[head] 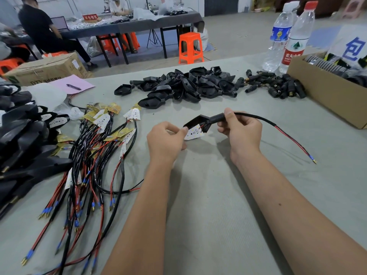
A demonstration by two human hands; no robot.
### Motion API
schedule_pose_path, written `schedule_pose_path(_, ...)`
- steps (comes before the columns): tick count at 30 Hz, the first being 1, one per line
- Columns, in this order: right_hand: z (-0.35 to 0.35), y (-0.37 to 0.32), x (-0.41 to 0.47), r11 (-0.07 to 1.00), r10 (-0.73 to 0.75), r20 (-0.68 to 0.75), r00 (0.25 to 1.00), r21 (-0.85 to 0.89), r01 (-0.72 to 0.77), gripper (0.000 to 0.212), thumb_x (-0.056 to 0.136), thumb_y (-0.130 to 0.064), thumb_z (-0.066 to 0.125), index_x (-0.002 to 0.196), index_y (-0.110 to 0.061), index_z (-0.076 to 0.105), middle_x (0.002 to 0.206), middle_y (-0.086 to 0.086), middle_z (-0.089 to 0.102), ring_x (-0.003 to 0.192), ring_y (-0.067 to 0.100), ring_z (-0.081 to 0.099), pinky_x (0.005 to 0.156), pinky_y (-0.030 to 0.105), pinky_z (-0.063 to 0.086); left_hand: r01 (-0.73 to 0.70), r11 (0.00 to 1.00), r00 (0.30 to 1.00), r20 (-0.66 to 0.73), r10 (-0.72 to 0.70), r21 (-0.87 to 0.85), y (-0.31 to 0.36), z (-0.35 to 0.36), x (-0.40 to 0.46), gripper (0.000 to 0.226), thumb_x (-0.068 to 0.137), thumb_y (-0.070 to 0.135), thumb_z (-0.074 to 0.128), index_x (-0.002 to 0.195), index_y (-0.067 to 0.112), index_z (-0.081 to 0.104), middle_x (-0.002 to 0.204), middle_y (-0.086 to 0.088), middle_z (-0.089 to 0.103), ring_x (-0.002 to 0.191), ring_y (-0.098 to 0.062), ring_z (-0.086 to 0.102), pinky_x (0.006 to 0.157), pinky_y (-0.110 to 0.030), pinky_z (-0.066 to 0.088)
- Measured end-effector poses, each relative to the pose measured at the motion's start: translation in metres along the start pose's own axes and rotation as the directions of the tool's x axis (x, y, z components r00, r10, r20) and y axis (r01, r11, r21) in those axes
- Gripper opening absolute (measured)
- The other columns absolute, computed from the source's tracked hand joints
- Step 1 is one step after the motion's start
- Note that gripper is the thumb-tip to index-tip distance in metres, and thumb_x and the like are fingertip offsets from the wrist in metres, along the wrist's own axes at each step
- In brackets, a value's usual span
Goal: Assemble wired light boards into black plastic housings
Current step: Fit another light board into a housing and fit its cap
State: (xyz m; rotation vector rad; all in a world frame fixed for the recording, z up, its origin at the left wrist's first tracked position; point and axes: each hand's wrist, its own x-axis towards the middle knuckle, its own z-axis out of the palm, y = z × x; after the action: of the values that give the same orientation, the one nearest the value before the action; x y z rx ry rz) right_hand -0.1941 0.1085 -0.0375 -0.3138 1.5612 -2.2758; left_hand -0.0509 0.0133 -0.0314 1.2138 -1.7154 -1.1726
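My left hand (167, 138) pinches a white light board (193, 133) at the mouth of a black plastic housing (200, 121), held above the grey table (208, 195). My right hand (241, 132) grips the housing's black stem (217, 117). The board's black cable (256, 117) runs out of the stem to the right and ends in red and black wires (292, 140) with a gold terminal. A pile of empty black housings (182, 86) lies further back. More wired light boards (103, 135) lie in a tangle on the left.
Small black stem parts (278, 85) lie right of the housing pile. A cardboard box (327, 92) and two water bottles (288, 36) stand at the far right. Finished black units (21, 139) are stacked at the left edge. A pen on pink paper (73, 86) lies behind them.
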Motion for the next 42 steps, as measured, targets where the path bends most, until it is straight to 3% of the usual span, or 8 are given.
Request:
schedule_pose_path(4, -0.001, 0.0, 0.002, 1.0, 0.02, 0.008, 1.0, -0.02, -0.02, 0.024, 0.099, -0.021, 0.069, 0.082, -0.005, 0.072, 0.068, 0.005, 0.072, 0.056, 0.017, 0.066, 0.058, 0.027, 0.057, 0.028, 0.981, 0.997, 0.073, -0.014, -0.193, 0.0, -0.002, -0.001, 0.011, 0.082, 0.002, 0.081, 0.079, 0.009, 0.073, 0.068, -0.009, 0.074, 0.06, -0.021, 0.071, 0.076, -0.037, 0.063)
schedule_pose_path(8, -0.001, 0.002, 0.001, 0.991, 0.003, 0.008, 1.0, -0.136, -0.002, 0.03, 0.1, -0.027, 0.066, 0.08, -0.005, 0.072, 0.067, 0.006, 0.073, 0.055, 0.017, 0.067, 0.058, 0.03, 0.058, -0.057, 0.959, 0.998, -0.009, 0.057, -0.277, 0.003, -0.005, 0.0, 0.016, 0.084, 0.0, 0.079, 0.079, 0.014, 0.073, 0.063, -0.002, 0.071, 0.058, -0.016, 0.064, 0.065, -0.027, 0.058)
schedule_pose_path(12, 0.0, -0.001, 0.0, 0.997, 0.016, 0.016, 1.0, -0.075, -0.015, 0.029, 0.102, -0.024, 0.065, 0.083, -0.003, 0.07, 0.069, 0.011, 0.072, 0.058, 0.021, 0.068, 0.055, 0.027, 0.055, -0.025, 0.932, 1.0, -0.027, 0.016, -0.361, 0.004, -0.003, 0.0, 0.016, 0.085, -0.001, 0.079, 0.081, 0.012, 0.069, 0.064, -0.001, 0.072, 0.058, -0.013, 0.064, 0.06, -0.023, 0.055)
schedule_pose_path(17, 0.002, -0.003, -0.003, 1.0, 0.006, 0.027, 1.0, -0.01, -0.006, 0.027, 0.102, -0.018, 0.064, 0.079, -0.006, 0.068, 0.064, 0.006, 0.07, 0.056, 0.022, 0.069, 0.052, 0.026, 0.054, -0.001, 0.946, 0.992, -0.116, -0.039, -0.324, 0.002, 0.011, -0.004, 0.016, 0.08, 0.012, 0.086, 0.08, 0.017, 0.07, 0.072, -0.001, 0.075, 0.067, -0.012, 0.067, 0.072, -0.029, 0.056)
schedule_pose_path(22, 0.002, -0.005, -0.006, 0.997, 0.023, 0.021, 1.0, 0.072, -0.024, 0.027, 0.104, -0.017, 0.062, 0.081, -0.004, 0.066, 0.063, 0.008, 0.069, 0.058, 0.023, 0.072, 0.051, 0.024, 0.055, -0.043, 0.978, 0.974, -0.226, -0.004, -0.203, 0.002, 0.014, -0.008, 0.029, 0.074, 0.027, 0.092, 0.086, 0.022, 0.065, 0.082, 0.004, 0.07, 0.071, -0.009, 0.063, 0.069, -0.024, 0.052)
schedule_pose_path(25, 0.002, -0.006, -0.006, 0.991, 0.035, 0.029, 0.999, 0.125, -0.038, 0.028, 0.105, -0.016, 0.059, 0.081, -0.003, 0.065, 0.06, 0.006, 0.069, 0.059, 0.025, 0.074, 0.05, 0.022, 0.054, 0.029, 0.963, 0.994, -0.091, -0.056, -0.267, 0.005, 0.01, -0.005, 0.027, 0.081, 0.028, 0.087, 0.098, 0.017, 0.07, 0.093, -0.003, 0.075, 0.072, -0.013, 0.069, 0.073, -0.027, 0.058)
schedule_pose_path(29, 0.002, -0.008, -0.005, 0.986, 0.054, 0.034, 0.998, 0.155, -0.059, 0.018, 0.104, -0.017, 0.06, 0.094, -0.002, 0.061, 0.061, 0.005, 0.07, 0.06, 0.026, 0.075, 0.047, 0.023, 0.053, 0.171, 0.837, 0.976, 0.207, -0.071, -0.52, 0.012, 0.007, -0.009, 0.009, 0.093, 0.004, 0.073, 0.102, 0.0, 0.074, 0.091, -0.015, 0.079, 0.083, -0.029, 0.078, 0.075, -0.027, 0.062)
schedule_pose_path(42, -0.003, -0.014, -0.004, 0.96, 0.121, 0.1, 0.988, 0.242, -0.142, 0.02, 0.102, -0.015, 0.064, 0.085, -0.011, 0.055, 0.069, 0.013, 0.068, 0.061, 0.026, 0.074, 0.046, 0.023, 0.052, 0.302, 0.714, 0.947, 0.282, -0.151, -0.631, 0.014, 0.004, -0.007, 0.011, 0.093, -0.004, 0.068, 0.104, -0.006, 0.069, 0.09, -0.017, 0.078, 0.079, -0.031, 0.077, 0.069, -0.023, 0.06)
